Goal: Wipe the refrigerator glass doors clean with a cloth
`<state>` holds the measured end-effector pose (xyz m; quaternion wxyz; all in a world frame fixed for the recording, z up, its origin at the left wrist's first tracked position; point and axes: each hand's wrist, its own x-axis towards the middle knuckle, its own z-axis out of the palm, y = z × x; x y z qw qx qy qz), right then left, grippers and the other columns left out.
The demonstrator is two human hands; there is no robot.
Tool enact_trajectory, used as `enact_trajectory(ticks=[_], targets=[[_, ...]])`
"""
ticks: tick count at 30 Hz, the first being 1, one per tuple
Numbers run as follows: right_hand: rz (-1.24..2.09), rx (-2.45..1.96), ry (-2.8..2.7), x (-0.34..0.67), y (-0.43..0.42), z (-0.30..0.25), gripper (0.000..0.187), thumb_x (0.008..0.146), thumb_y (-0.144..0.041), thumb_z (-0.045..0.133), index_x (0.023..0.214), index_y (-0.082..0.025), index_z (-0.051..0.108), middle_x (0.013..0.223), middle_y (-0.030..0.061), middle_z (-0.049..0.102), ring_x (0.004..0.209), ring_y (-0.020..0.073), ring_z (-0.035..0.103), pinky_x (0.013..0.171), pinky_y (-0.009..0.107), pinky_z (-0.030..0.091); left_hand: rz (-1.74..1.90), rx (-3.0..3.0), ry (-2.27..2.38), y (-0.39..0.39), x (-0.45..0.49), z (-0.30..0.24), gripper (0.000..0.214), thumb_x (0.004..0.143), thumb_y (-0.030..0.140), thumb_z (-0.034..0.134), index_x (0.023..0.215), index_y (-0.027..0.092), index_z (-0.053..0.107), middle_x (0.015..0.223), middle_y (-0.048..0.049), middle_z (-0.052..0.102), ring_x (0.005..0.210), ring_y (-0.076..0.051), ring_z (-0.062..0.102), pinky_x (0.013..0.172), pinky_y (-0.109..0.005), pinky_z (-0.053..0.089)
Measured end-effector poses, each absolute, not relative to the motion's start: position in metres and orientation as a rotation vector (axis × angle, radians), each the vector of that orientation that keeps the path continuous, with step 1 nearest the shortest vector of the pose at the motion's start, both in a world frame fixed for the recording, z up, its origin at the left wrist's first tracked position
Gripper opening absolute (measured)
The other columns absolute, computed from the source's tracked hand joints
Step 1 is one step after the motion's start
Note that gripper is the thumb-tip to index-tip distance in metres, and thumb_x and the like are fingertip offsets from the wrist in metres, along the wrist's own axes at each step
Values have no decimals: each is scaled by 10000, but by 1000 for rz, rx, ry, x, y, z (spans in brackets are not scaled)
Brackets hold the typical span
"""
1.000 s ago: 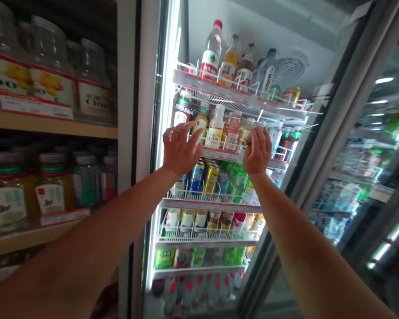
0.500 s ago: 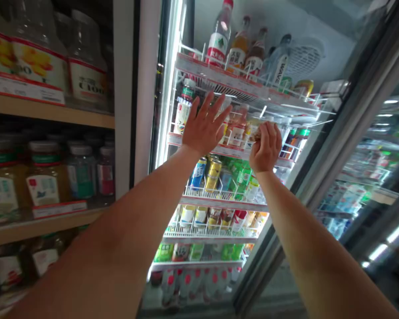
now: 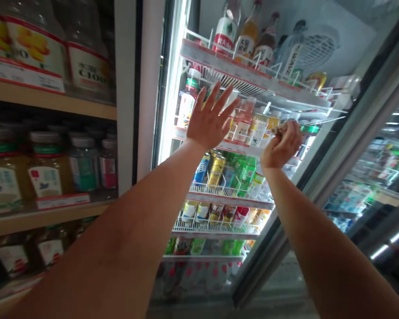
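Your left hand [image 3: 208,124] spreads its fingers apart, seemingly holding nothing, with the green-banded bottle [image 3: 187,98] just to its left. Now your right hand [image 3: 283,145] curls around a small brownish bundle [image 3: 279,130], presumably securing it; between both, the pink bottle [image 3: 244,118] stands label-out, probably for easy reading.

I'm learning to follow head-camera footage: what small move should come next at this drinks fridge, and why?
Probably ease the left hand toward the pink C100 bottle: its fingers are spread and seem to hold nothing, and the bottle appears just right of them, while the right hand is curled around a small brownish item.
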<state>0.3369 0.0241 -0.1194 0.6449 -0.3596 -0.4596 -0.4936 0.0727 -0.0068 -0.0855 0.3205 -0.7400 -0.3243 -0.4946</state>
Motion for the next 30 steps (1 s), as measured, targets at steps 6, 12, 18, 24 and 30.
enact_trajectory(ticks=[6,12,18,24,30], targets=[[-1074,-836,-1063,334,18,-119,517,1030,-347,318,1426,-147,585,1459,160,607,1417,311,522,1240,583,362,-1295,-1963,-888,-6,73,-84,651,990,316,457,1628,369,340,1714,193,163,1635,-211,-14,1371,-562,-37],[-1073,-847,-1052,336,23,-119,510,970,-291,402,1424,-146,586,1463,156,599,1434,307,503,1227,607,378,-1320,-1960,-852,-9,73,-85,631,1009,270,444,1636,323,403,1725,116,214,1633,-259,48,1367,-566,-12],[-1133,-835,-1044,336,24,-120,542,916,-248,404,1411,-136,593,1453,151,614,1418,307,527,1222,608,385,-1301,-1969,-860,-11,73,-85,628,1026,262,431,1652,306,394,1732,95,191,1633,-269,24,1366,-582,-14],[-1230,-815,-1304,328,11,-123,557,998,-420,428,1466,-146,556,1501,142,570,1502,324,437,1224,564,399,-1254,-1959,-904,-4,73,-84,626,1055,274,434,1669,312,324,1730,157,122,1629,-219,-64,1361,-527,-92],[-1134,-802,-1313,329,13,-122,506,1043,-292,327,1478,-184,562,1502,115,569,1513,285,428,1231,555,395,-1273,-1921,-873,-8,73,-85,622,1032,250,476,1647,297,395,1735,78,184,1630,-269,48,1367,-553,-4]])
